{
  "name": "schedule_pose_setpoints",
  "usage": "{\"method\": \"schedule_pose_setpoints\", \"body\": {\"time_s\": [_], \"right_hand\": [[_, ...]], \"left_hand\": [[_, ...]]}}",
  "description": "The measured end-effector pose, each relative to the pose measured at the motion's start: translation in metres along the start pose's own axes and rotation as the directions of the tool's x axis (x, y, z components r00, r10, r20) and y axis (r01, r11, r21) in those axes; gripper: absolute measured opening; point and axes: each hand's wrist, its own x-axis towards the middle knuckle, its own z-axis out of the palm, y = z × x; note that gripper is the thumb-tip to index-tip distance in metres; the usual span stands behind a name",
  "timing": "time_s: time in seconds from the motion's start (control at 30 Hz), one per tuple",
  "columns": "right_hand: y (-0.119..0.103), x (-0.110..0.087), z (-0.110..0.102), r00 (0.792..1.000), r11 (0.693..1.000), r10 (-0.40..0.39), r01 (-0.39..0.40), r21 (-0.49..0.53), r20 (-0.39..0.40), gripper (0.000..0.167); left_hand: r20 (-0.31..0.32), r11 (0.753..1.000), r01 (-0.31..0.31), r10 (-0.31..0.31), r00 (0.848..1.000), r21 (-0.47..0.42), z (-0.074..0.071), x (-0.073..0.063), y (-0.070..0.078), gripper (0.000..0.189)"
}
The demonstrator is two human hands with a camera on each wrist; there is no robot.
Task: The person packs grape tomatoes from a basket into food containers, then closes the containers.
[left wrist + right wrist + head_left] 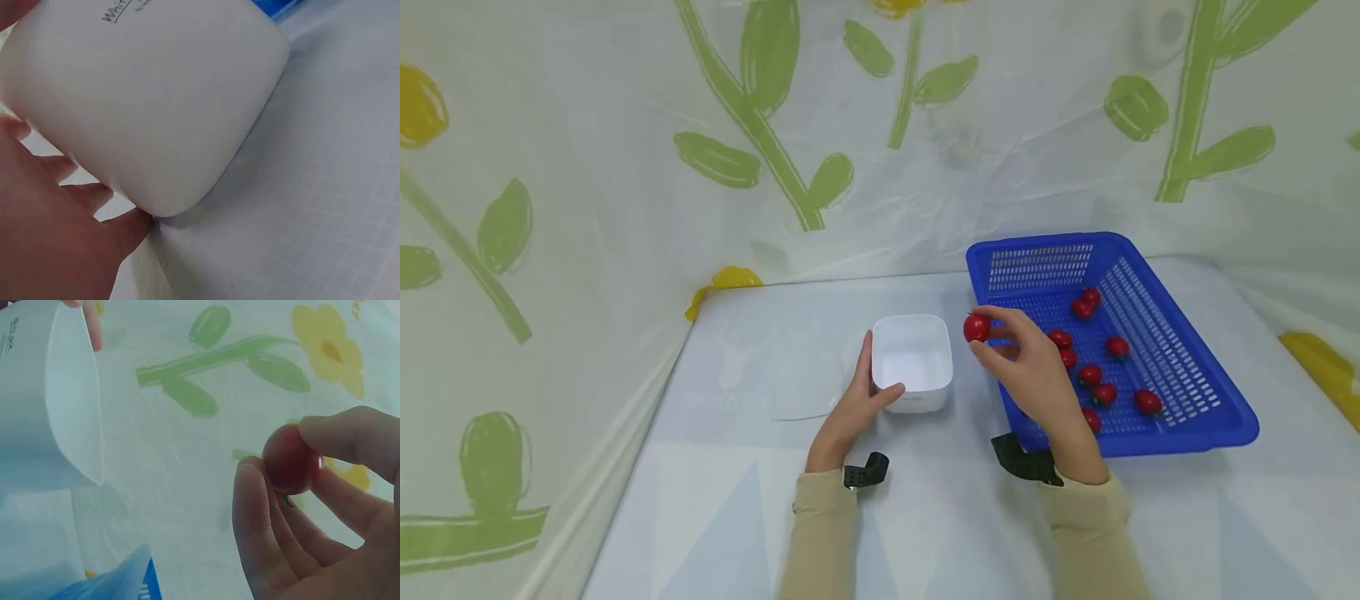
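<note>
Between thumb and fingertips, my right hand [1030, 367] pinches a red cherry tomato [976, 327], held up just left of the blue basket; the right wrist view shows the same tomato [289, 459] with a bit of green stem underneath. My left hand [853, 408] grips a white square container [912, 400] by its near left corner, thumb on the front and fingers along the left side. The container stands upright with its top uncovered, and no contents show inside. Dark printed letters mark its wall [150, 94] in the left wrist view.
A blue plastic basket [1206, 437] at the right holds several cherry tomatoes [1103, 393]. Left of the container lies a flat translucent lid [808, 387]. Behind the white table [737, 500] hangs a flower-patterned sheet [925, 208].
</note>
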Motion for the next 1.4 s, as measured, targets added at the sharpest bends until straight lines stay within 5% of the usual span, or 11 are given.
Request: {"method": "schedule_pose_setpoints", "body": {"time_s": [0.43, 0.67, 0.97, 1.23, 1.4], "right_hand": [[-0.009, 0.000, 0.031, 0.989, 0.990, -0.136, 0.137, 0.013, -0.060, 0.048], [-0.004, 0.002, 0.049, 0.982, 0.982, -0.190, 0.189, -0.011, -0.010, 0.042], [0.005, 0.001, 0.076, 0.986, 0.984, -0.134, 0.145, -0.107, 0.099, 0.038], [0.014, -0.003, 0.092, 0.974, 0.957, -0.149, 0.185, -0.225, 0.169, 0.038], [0.015, -0.003, 0.094, 0.958, 0.904, -0.207, 0.264, -0.335, 0.196, 0.036]], "left_hand": [[0.012, 0.999, -0.032, 0.032, 0.999, -0.003, -0.004, -0.009, 0.008, 0.082], [0.006, 0.999, -0.029, 0.029, 1.000, 0.020, -0.005, -0.009, 0.008, 0.081], [-0.009, 0.999, -0.028, 0.029, 1.000, 0.029, -0.013, -0.001, -0.018, 0.082], [0.017, 0.999, 0.042, -0.042, 0.999, 0.016, -0.006, -0.012, -0.001, 0.078], [0.012, 0.999, 0.018, -0.018, 1.000, 0.051, -0.006, -0.014, 0.006, 0.079]]}}
